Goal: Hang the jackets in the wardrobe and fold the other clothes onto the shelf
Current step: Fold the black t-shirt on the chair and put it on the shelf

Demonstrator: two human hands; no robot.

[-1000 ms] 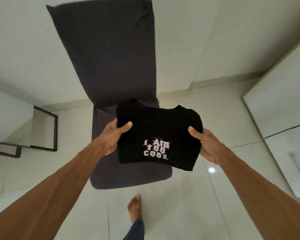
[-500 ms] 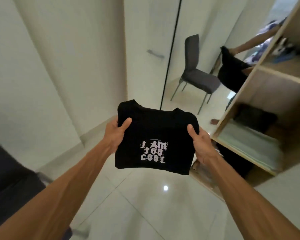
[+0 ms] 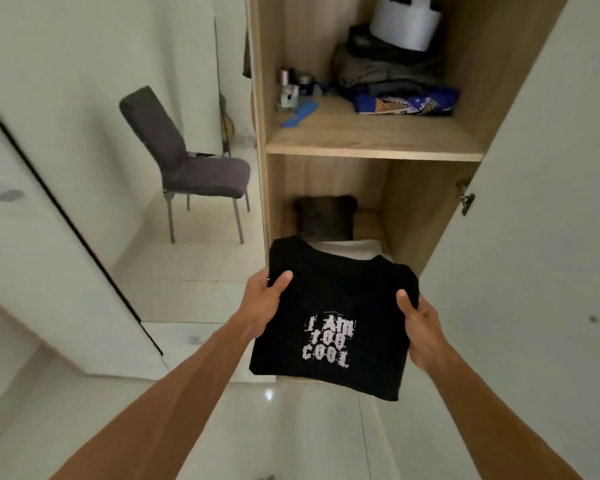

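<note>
I hold a folded black T-shirt (image 3: pixel 333 320) printed "I AM TOO COOL" flat in front of the open wardrobe (image 3: pixel 413 209). My left hand (image 3: pixel 262 303) grips its left edge, thumb on top; my right hand (image 3: pixel 421 327) is closed on the right edge. The shirt hangs in the air before the lower compartment, where a dark folded garment (image 3: pixel 324 216) lies. The upper shelf (image 3: pixel 374 143) carries a clothes pile (image 3: pixel 388 81). A grey chair (image 3: pixel 184 161) stands to the left.

The lower shelf (image 3: pixel 368 220) is open in front. A dark folded cloth (image 3: pixel 324 216) sits at its back. The white door (image 3: pixel 534 202) stands close on the right.
</note>
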